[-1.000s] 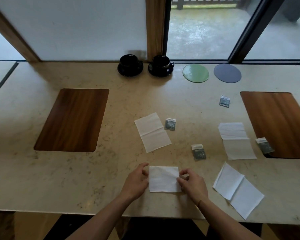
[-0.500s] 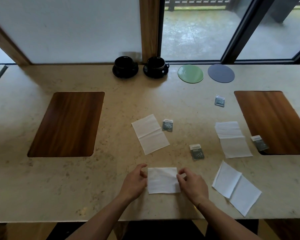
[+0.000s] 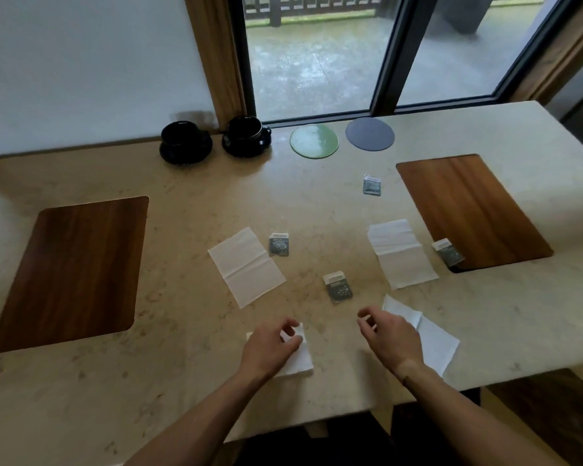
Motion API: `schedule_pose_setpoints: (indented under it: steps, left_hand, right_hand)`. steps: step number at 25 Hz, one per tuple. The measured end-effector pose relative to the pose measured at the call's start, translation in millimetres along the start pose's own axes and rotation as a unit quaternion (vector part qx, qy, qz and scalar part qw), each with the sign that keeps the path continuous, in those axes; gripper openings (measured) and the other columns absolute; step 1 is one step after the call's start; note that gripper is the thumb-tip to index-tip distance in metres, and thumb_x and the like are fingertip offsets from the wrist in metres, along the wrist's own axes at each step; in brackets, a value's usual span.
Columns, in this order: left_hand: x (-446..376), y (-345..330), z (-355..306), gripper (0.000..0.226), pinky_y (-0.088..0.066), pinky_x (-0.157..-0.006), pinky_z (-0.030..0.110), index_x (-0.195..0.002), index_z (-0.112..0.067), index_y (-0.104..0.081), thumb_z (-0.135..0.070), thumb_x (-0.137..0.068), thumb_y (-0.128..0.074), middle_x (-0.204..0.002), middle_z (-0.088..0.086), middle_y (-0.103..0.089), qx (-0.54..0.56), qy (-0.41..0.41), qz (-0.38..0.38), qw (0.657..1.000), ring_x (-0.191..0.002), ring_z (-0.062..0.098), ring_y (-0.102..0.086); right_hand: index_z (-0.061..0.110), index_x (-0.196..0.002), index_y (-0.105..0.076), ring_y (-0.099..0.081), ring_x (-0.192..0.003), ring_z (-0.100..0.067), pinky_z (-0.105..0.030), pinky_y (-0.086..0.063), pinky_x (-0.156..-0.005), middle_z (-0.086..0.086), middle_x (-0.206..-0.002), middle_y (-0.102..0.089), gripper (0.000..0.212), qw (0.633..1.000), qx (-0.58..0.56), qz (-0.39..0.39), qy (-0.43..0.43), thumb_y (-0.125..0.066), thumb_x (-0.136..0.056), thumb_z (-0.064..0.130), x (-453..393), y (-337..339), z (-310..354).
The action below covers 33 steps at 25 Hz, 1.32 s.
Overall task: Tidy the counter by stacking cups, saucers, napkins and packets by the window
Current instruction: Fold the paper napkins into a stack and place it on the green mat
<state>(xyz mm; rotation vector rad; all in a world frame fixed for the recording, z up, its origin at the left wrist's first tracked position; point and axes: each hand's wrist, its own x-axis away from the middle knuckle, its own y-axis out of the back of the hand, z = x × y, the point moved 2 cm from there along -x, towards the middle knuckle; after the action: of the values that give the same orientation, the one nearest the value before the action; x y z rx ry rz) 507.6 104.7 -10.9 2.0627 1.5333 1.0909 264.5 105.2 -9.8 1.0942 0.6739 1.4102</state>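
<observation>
My left hand pinches a folded white napkin near the counter's front edge. My right hand hovers apart from it with loosely curled fingers, holding nothing, over the corner of another napkin. Two more unfolded napkins lie flat: the left napkin and the right napkin. Several small grey packets are scattered: a middle packet, one packet beside the left napkin, a far packet and a right packet. By the window stand two black cups on saucers.
A green round coaster and a grey coaster lie by the window. Two wooden insets sit in the marble counter, the left inset and the right inset. The counter's front edge runs just below my hands.
My right hand has let go of the folded napkin and moved right. The left hand now holds that napkin alone. The view has tilted and shifted.
</observation>
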Motion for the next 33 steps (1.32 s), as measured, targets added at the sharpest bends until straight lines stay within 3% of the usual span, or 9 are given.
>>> schedule_pose_setpoints:
  steps: [4, 11, 15, 19, 22, 26, 33]
  left_hand:
    - [-5, -40, -42, 0.024, -0.043, -0.064, 0.013, -0.108, -0.034, -0.065, -0.043, -0.086, -0.065, -0.097, -0.018, -0.064, -0.01, -0.007, 0.019, 1.0, -0.08, 0.0, -0.058]
    - [-9, -114, -108, 0.027, -0.05, -0.08, 0.028, -0.103, -0.032, -0.065, -0.046, -0.08, -0.066, -0.098, -0.014, -0.061, -0.041, -0.03, 0.036, 0.998, -0.089, 0.005, -0.056]
    - [-8, -135, -129, 0.034, -0.048, -0.075, 0.03, -0.101, -0.031, -0.065, -0.054, -0.076, -0.064, -0.098, -0.011, -0.06, -0.103, -0.031, 0.028, 0.994, -0.091, 0.009, -0.055]
    - [-6, -150, -144, 0.043, -0.048, -0.075, 0.037, -0.089, -0.024, -0.061, -0.064, -0.074, -0.059, -0.093, -0.003, -0.06, -0.197, -0.044, 0.042, 0.979, -0.087, 0.019, -0.054]
    - [-4, -157, -150, 0.035, -0.042, -0.076, 0.038, -0.093, -0.02, -0.058, -0.053, -0.082, -0.055, -0.099, 0.002, -0.06, -0.231, -0.053, 0.033, 0.971, -0.092, 0.024, -0.054]
    - [-3, -157, -149, 0.018, -0.04, -0.07, 0.036, -0.093, -0.017, -0.06, -0.031, -0.088, -0.049, -0.099, 0.004, -0.059, -0.215, -0.065, 0.009, 0.974, -0.092, 0.025, -0.054]
    - [-4, -143, -123, 0.015, -0.046, -0.072, 0.027, -0.086, -0.024, -0.059, -0.036, -0.081, -0.052, -0.091, -0.01, -0.055, -0.051, -0.048, -0.03, 0.997, -0.086, 0.012, -0.053]
  right_hand:
    - [0.034, -0.104, -0.066, -0.064, -0.083, -0.011, -0.028, -0.049, -0.062, 0.01, -0.095, -0.07, 0.015, 0.999, 0.04, -0.015, 0.027, -0.055, -0.094, 0.037, -7, 29, -51]
    - [0.036, -0.113, -0.065, -0.056, -0.105, -0.009, -0.022, -0.049, -0.071, 0.012, -0.117, -0.06, 0.023, 0.989, 0.108, 0.039, 0.088, -0.061, -0.092, 0.028, -23, 54, -131]
    - [0.039, -0.117, -0.064, -0.055, -0.106, -0.011, -0.022, -0.047, -0.072, 0.009, -0.118, -0.058, 0.029, 0.982, 0.115, 0.056, 0.135, -0.064, -0.09, 0.028, -32, 58, -142]
    - [0.042, -0.122, -0.057, -0.051, -0.109, -0.01, -0.025, -0.05, -0.084, 0.01, -0.125, -0.053, 0.033, 0.967, 0.144, 0.08, 0.195, -0.062, -0.091, 0.036, -40, 57, -141]
    - [0.041, -0.12, -0.057, -0.048, -0.111, -0.011, -0.024, -0.047, -0.085, 0.01, -0.126, -0.051, 0.028, 0.959, 0.153, 0.082, 0.222, -0.06, -0.092, 0.039, -42, 55, -135]
    - [0.038, -0.111, -0.06, -0.047, -0.109, -0.011, -0.024, -0.045, -0.087, 0.01, -0.124, -0.052, 0.019, 0.959, 0.156, 0.074, 0.223, -0.06, -0.092, 0.039, -44, 55, -132]
    - [0.035, -0.092, -0.061, -0.046, -0.105, -0.009, -0.022, -0.039, -0.082, 0.014, -0.111, -0.056, 0.006, 0.972, 0.095, 0.097, 0.191, -0.063, -0.088, 0.039, -43, 61, -133]
